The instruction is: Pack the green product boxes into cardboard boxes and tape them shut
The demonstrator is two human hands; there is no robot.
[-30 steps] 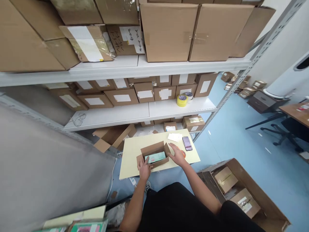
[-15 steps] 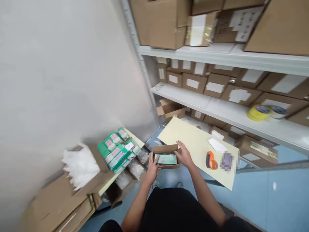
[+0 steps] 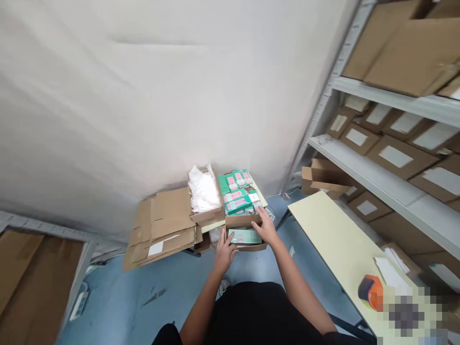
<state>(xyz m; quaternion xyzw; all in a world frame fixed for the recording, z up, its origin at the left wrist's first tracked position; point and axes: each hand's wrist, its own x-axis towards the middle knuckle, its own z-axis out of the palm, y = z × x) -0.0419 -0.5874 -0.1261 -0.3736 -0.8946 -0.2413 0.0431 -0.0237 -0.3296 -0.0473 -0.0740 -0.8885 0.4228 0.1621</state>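
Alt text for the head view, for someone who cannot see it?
Both hands, left hand and right hand, hold a small open carton with a green box inside, above a blue floor. Beyond it lie more green boxes and flattened cardboard.

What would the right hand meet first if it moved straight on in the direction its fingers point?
Probably the stack of green boxes: the right hand points up-left past the small carton; depth is unclear.

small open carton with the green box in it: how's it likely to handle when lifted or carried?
Probably light: the small open carton holds only one flat green box. Its walls likely flex, with flaps open; both the left hand and right hand grip it. The box may slide if tilted.
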